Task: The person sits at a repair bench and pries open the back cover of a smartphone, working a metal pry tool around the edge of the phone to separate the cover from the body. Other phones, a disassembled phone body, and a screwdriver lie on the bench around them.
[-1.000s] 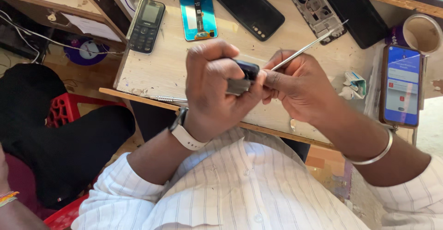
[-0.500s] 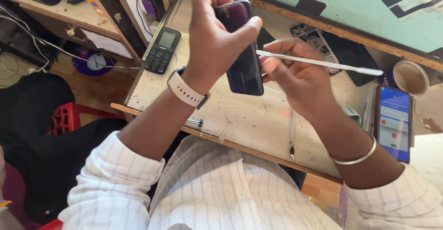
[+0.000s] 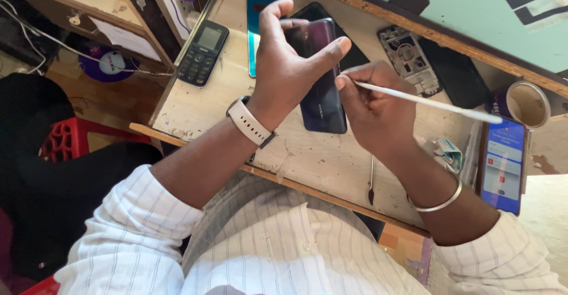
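My left hand, with a white watch on its wrist, grips a dark purple smartphone by its sides and holds it back-up above the wooden bench. My right hand pinches a thin white rod-like tool near its tip. That tip sits at the phone's right edge, close to my left thumb. The rod's other end points right, toward a cup. A metal bangle circles my right wrist.
A black keypad phone lies at the bench's left, a teal phone back behind my left hand. A bare phone frame, a lit blue-screen phone, a cup and a metal pick lie right. A red crate stands on the floor.
Both hands rose from near my chest to above the bench. The phone came up with my left hand and now shows its back; the tool's tip stays at its edge.
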The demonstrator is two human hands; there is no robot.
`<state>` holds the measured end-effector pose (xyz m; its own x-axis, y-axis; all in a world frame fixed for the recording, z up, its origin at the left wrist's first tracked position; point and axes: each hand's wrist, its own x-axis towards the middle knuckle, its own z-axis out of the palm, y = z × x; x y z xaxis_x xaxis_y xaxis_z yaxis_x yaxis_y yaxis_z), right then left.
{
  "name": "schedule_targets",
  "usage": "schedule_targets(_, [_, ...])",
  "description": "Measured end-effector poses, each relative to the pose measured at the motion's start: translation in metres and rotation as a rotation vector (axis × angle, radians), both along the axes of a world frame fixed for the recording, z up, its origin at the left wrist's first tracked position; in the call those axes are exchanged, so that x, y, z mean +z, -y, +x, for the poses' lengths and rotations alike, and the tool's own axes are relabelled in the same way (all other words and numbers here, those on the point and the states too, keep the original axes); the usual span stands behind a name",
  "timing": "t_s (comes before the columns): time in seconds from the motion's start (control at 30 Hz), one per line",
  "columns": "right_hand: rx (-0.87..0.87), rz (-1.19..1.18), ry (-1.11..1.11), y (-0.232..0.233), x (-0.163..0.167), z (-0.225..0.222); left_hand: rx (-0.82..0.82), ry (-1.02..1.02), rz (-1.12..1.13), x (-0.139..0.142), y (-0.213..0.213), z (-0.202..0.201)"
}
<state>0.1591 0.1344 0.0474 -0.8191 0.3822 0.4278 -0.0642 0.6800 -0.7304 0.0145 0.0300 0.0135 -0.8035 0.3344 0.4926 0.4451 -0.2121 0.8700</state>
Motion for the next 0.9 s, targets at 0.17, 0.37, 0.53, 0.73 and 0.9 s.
schedule_targets(0.17, [0.061, 0.059, -0.151, 0.004, -0.001, 0.001, -0.152, 0.22, -0.09, 0.003, 0.01, 0.01])
schedule_targets(0.37, [0.029, -0.05, -0.002, 0.006, 0.006, 0.001, -0.175, 0.356, -0.096, 0.006, 0.013, 0.014])
schedule_targets(0.53, [0.064, -0.263, 0.021, 0.001, 0.009, -0.001, -0.058, 0.068, -0.102, 0.004, 0.013, 0.009])
schedule_targets(0.73, [0.232, -0.472, -0.019, -0.009, 0.014, 0.005, -0.087, 0.012, -0.07, 0.002, 0.016, 0.008])
schedule_targets(0.9, [0.226, -0.389, 0.024, -0.015, 0.016, 0.013, -0.104, 0.014, -0.074, 0.001, 0.017, 0.009])
